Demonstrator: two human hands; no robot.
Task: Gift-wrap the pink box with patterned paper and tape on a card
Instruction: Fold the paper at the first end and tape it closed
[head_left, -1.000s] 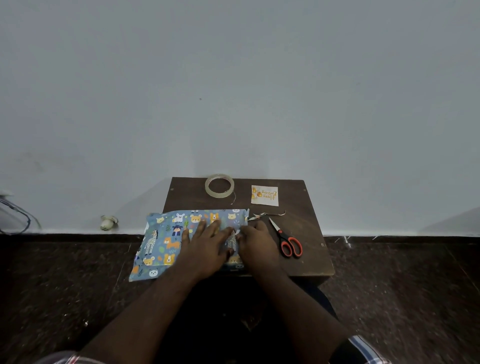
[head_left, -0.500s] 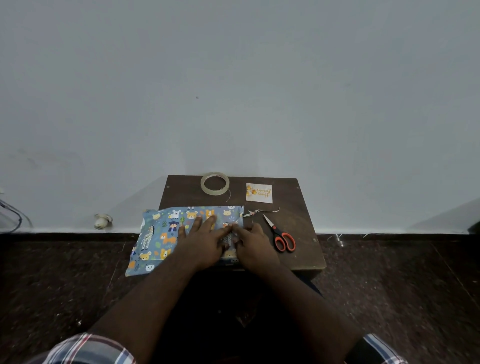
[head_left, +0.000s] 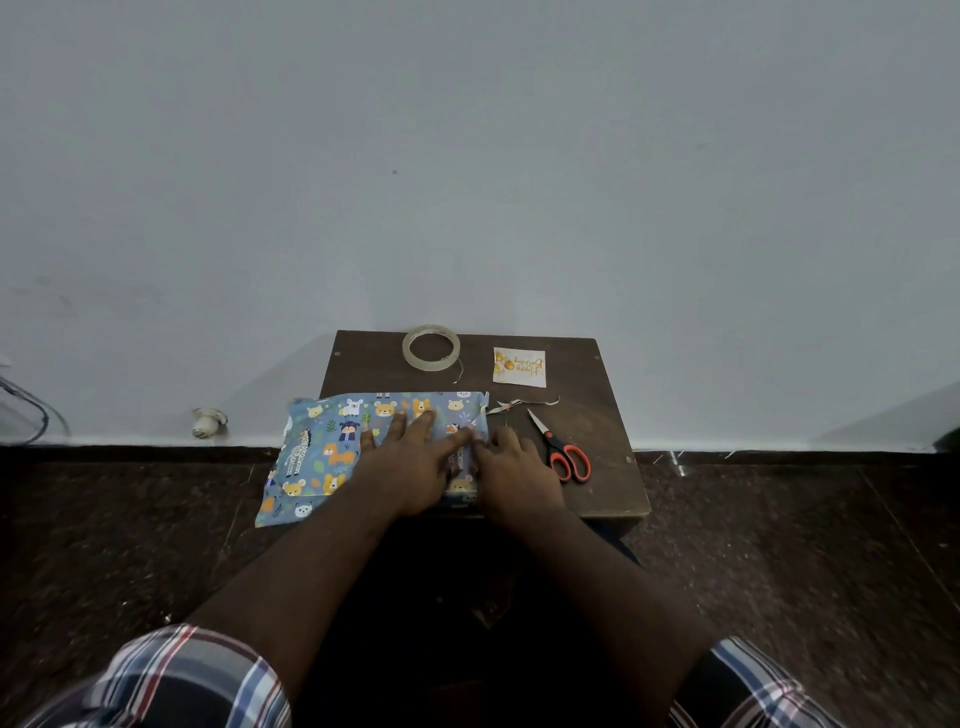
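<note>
Blue animal-patterned paper (head_left: 322, 447) covers the box on the small dark wooden table (head_left: 597, 415); no pink shows. The paper's left part hangs past the table's left edge. My left hand (head_left: 415, 457) lies flat on top of the wrapped box, fingers spread and straight. My right hand (head_left: 514, 467) is at the box's right end, its fingers pressing the folded paper there; the fingertips meet my left fingers. A clear tape roll (head_left: 431, 347) and a small white card with orange print (head_left: 519, 367) lie at the table's far side.
Orange-handled scissors (head_left: 563, 452) lie just right of my right hand, blades pointing away. A thin paper strip (head_left: 524, 404) lies beyond them. The table stands against a pale wall, on a dark speckled floor (head_left: 779, 545). A small white object (head_left: 208, 422) sits at the wall's base, left.
The view has shifted a little. Both hands stay on the wrapped box; my right fingers have worked along the fold at the right end. Tape, card and scissors have not moved.
</note>
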